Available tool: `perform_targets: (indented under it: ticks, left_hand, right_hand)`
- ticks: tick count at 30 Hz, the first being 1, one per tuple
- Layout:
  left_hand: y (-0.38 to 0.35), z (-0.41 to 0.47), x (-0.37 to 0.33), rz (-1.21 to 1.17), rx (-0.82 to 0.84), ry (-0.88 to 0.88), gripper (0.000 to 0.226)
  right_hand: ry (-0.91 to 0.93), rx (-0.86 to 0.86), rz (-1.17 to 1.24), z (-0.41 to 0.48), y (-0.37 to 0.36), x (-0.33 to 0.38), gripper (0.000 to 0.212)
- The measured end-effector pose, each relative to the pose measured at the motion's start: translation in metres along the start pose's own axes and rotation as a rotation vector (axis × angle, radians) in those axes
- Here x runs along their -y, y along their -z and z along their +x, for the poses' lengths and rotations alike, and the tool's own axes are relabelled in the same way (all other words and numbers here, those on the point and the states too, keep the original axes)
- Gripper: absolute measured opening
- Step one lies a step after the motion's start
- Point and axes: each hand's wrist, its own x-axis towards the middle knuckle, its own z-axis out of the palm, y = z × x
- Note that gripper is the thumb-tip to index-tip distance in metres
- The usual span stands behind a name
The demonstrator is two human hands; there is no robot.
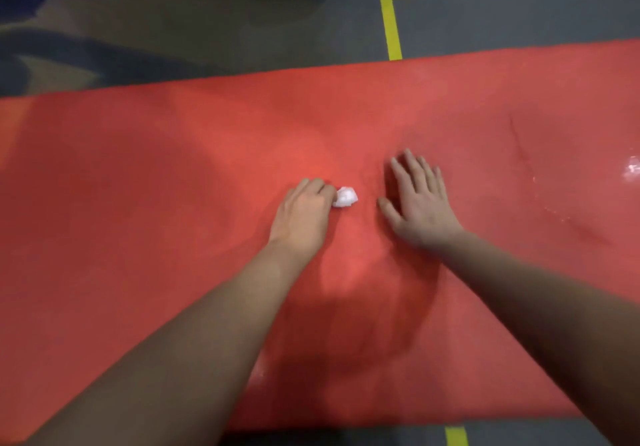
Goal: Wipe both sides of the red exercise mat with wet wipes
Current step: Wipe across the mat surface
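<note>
Mat: The red mat [173,203] lies flat on the floor [207,30]. It fills most of the view and runs from 9 o'clock to 3 o'clock.
Left hand: The left hand [304,213] rests on the mat near the middle of the view. Its fingers are curled, and the tips pinch the wet wipe.
Wet wipe: The wet wipe [344,197] is a small white scrunched ball. It touches the mat and sticks out of the left hand toward 2 o'clock. It sits between the two hands, right at the left one.
Right hand: The right hand [420,203] is at 3 o'clock from the wipe, near it but not touching it. It lies flat on the mat, palm down, with fingers straight and spread, pointing to about 11 o'clock. It holds nothing.
Arms: Both arms are bare. The left one comes in from 7 o'clock and the right one from 4 o'clock.
Shiny patch: A shiny patch [632,168] shows on the mat at the 3 o'clock edge.
Floor: The floor is grey, with yellow lines [391,13] at 1 o'clock.
</note>
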Motion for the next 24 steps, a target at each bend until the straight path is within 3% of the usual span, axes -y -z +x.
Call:
perform_targets:
  ticks: [3,9,12,16,20,24]
  left_hand:
    - [0.001,-0.004,-0.008,-0.032,0.040,0.104,0.016]
    - [-0.008,-0.081,-0.033,0.017,0.035,0.020,0.016]
    - [0.001,-0.074,-0.041,0.092,0.041,-0.003,0.030]
    - [0.003,-0.067,-0.047,0.127,0.126,0.065,0.031]
    - [-0.010,-0.122,-0.046,0.066,0.052,-0.078,0.029]
    - [-0.015,-0.165,-0.044,0.063,-0.006,-0.129,0.026]
  right_hand:
    - [0.021,-0.002,-0.055,-0.042,-0.019,0.019,0.070]
    - [-0.012,0.064,-0.023,-0.046,-0.008,0.016,0.069]
    - [0.016,0.080,-0.043,-0.062,-0.004,0.009,0.068]
    - [0.010,0.134,-0.098,-0.090,0.003,0.006,0.067]
    - [-0.080,0.125,-0.096,-0.141,-0.004,0.011,0.064]
    - [-0.101,0.224,-0.183,-0.171,-0.006,0.006,0.070]
